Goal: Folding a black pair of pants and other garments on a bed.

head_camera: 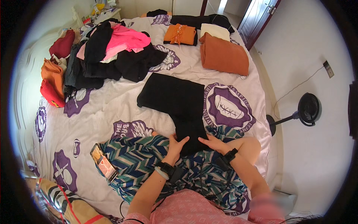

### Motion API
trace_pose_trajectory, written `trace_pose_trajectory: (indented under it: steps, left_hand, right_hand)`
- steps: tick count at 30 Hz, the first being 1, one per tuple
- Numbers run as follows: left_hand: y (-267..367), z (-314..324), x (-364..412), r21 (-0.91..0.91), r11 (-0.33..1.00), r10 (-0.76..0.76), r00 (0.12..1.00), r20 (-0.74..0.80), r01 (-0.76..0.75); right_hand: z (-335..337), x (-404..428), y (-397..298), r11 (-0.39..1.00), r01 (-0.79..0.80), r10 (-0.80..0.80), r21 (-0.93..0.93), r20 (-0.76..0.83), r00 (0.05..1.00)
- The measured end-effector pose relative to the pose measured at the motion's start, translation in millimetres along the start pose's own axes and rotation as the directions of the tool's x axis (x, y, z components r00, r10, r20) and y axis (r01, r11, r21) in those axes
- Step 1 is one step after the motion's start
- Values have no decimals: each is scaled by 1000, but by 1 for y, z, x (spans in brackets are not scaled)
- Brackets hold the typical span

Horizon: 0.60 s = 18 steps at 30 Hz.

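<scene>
A black cloth garment (179, 98) is spread before me, bent at an angle, its wide part lying on the bed and its narrower end reaching my lap. My left hand (175, 147) grips the left edge of that near end, with the thumb on top and the fingers partly hidden beneath. On the opposite edge, my right hand (214, 143) pinches the cloth in the same way. Under the near end lies the zigzag-patterned fabric (134, 156) over my legs. Both wrists carry dark straps.
A heap of clothes (112, 53) covers the far left of the bed (92, 123). Folded orange cloth (180, 35) and a rust-brown folded garment (223, 54) lie at the far right. A smartphone (104, 163) rests by my left thigh. Beyond the right edge stands a black fan (307, 109).
</scene>
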<state>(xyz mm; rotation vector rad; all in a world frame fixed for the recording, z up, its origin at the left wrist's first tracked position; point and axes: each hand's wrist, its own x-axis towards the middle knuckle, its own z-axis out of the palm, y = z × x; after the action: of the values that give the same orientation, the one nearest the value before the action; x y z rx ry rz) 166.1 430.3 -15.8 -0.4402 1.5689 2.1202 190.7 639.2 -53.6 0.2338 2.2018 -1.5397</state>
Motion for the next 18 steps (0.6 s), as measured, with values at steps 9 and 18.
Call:
trace_pose_trajectory:
  steps: [9, 18]
  left_hand:
    - [-4, 5, 6, 723, 445, 663, 737, 131, -528]
    - [24, 5, 41, 565, -207, 250, 515, 820, -799]
  right_hand:
    - [0, 8, 4, 950, -51, 37, -307, -52, 998]
    - [-5, -14, -55, 975, -220, 213, 13, 208, 955]
